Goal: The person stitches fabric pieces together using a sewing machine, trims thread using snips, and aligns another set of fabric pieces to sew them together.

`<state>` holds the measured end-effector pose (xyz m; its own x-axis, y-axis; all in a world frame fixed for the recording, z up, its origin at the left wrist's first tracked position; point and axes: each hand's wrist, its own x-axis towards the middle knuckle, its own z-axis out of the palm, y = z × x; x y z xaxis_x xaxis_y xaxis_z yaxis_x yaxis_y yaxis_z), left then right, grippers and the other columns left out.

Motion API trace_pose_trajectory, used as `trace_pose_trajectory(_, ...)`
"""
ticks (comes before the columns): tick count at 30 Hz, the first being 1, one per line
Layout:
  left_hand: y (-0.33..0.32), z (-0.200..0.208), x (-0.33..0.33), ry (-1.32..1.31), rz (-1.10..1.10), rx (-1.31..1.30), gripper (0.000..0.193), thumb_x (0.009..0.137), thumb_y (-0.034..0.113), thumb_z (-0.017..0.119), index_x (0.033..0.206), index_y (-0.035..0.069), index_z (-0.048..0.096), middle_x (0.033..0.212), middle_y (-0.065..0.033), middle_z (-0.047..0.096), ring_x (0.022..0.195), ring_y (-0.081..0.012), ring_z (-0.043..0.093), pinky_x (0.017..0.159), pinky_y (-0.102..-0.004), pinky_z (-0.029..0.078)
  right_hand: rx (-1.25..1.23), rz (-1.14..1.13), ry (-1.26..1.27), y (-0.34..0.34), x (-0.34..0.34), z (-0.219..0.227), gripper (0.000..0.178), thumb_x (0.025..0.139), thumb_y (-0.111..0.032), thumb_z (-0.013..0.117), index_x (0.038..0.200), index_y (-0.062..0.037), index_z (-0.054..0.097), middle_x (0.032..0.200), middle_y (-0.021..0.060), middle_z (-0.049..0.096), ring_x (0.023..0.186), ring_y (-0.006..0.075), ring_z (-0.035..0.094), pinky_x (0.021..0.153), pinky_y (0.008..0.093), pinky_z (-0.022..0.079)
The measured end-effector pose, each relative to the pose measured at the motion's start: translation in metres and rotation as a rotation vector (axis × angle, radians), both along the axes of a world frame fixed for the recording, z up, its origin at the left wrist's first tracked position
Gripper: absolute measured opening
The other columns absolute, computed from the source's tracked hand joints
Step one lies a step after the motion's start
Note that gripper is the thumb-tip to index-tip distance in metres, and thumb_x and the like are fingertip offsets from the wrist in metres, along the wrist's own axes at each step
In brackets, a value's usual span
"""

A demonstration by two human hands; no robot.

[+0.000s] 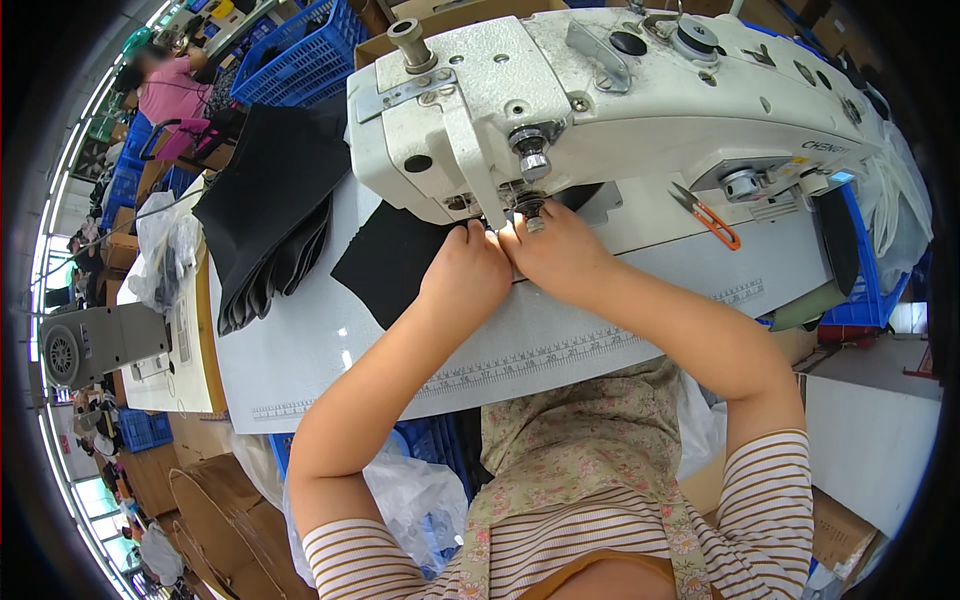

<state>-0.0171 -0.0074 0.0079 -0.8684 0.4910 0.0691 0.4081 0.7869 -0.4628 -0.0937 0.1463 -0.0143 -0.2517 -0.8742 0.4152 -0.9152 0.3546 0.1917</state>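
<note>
A white sewing machine (640,140) stands across the table, its head above my hands. My left hand (466,268) is closed on the edge of a black fabric piece (392,262), just in front of the presser foot area. Right beside it, almost touching, my right hand (557,252) is closed at the same work, its fingertips bent down under the machine head. The fabric piece lies flat on the table and reaches out to the left. The needle and the fabric under my fingertips are hidden by the hands and the machine head.
A stack of black fabric pieces (275,200) hangs over the table's left side. Orange-handled thread snips (708,217) lie right of my hands. A printed ruler (540,362) runs along the table's front. Behind are blue crates (300,55) and a person in pink (172,95).
</note>
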Motion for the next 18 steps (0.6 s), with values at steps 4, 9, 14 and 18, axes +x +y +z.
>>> trace_pose_trajectory(4,0.004,0.002,0.003,0.006,0.035,-0.003,0.008,0.071,0.013,0.061,0.074,0.006,0.059,0.073,-0.0043,0.060,0.081,-0.0202,0.058,0.073,-0.0322,0.046,0.008,0.001,-0.003,0.006,-0.005,0.004,0.008,0.075,-0.018,0.060,0.074,-0.0102,0.062,0.075,0.0017,0.061,0.090,0.0208,0.056,0.075,0.0325,0.043)
trace_pose_trajectory(9,-0.001,0.017,0.016,0.164,0.076,0.049,0.016,0.074,0.013,0.062,0.084,0.001,0.065,0.088,-0.0113,0.067,0.094,-0.0250,0.061,0.092,-0.0376,0.045,-0.129,0.023,0.143,0.032,-0.026,0.018,0.008,0.072,-0.019,0.060,0.076,-0.0117,0.062,0.084,0.0007,0.059,0.088,0.0187,0.057,0.081,0.0330,0.041)
trace_pose_trajectory(14,0.002,0.026,0.024,0.104,0.105,0.097,0.017,0.071,0.012,0.062,0.083,0.001,0.065,0.084,-0.0109,0.066,0.088,-0.0246,0.062,0.092,-0.0378,0.046,0.106,0.071,0.090,0.039,-0.025,0.032,0.011,0.070,-0.018,0.060,0.076,-0.0105,0.066,0.085,0.0018,0.059,0.089,0.0177,0.057,0.083,0.0330,0.041)
trace_pose_trajectory(18,0.010,0.033,0.022,0.016,0.093,0.123,0.013,0.064,0.011,0.062,0.073,0.002,0.066,0.073,-0.0104,0.064,0.077,-0.0243,0.059,0.082,-0.0353,0.044,0.243,0.333,0.163,0.029,-0.011,0.045,0.012,0.071,-0.015,0.059,0.075,-0.0085,0.069,0.084,0.0031,0.059,0.090,0.0177,0.057,0.082,0.0320,0.041)
